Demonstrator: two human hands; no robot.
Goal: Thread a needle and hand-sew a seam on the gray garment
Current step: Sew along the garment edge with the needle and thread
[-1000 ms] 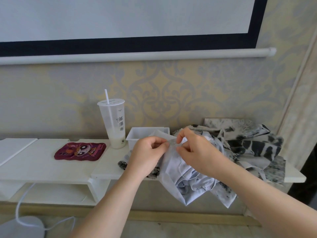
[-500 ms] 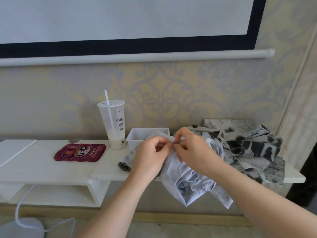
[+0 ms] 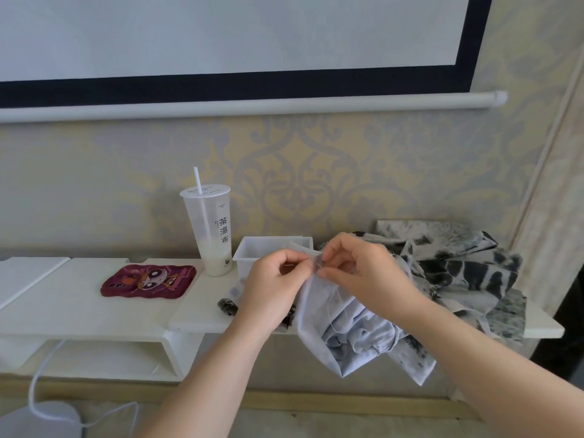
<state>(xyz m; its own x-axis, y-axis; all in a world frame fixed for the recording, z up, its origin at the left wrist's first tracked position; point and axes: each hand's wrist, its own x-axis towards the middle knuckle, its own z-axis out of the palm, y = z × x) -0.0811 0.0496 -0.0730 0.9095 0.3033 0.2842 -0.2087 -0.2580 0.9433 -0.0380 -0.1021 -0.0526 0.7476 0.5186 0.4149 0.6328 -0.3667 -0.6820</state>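
A white projection screen with a black border (image 3: 221, 33) fills the top of the view, its white weight bar hanging against yellow wallpaper with a grey scroll pattern (image 3: 316, 172). Below runs a long white shelf unit (image 3: 79, 298). At its right end lies a heap of black-and-white blotched cloth (image 3: 458, 267).

The pale gray garment (image 3: 347, 336) is in front of that heap. Its upper edge is lifted above the shelf between both hands and the rest hangs crumpled over the shelf's front edge.

The left hand (image 3: 271, 289) is curled, thumb and forefinger pinching the garment's raised edge. The right hand (image 3: 363, 273) faces it, fingertips nearly touching the left's, thumb and forefinger nipping the thin dark needle (image 3: 317, 263) at that same edge.

A tall clear plastic cup with a white straw (image 3: 210, 235) stands upright toward the back of the shelf, a little pale liquid in its bottom. Just right of it sits a white rectangular plastic box (image 3: 262, 248), partly behind the hands. Left of the cup lies a flat maroon pad with a cartoon print (image 3: 148, 281).

A pale thread (image 3: 329, 306) trails down the garment below the right hand.
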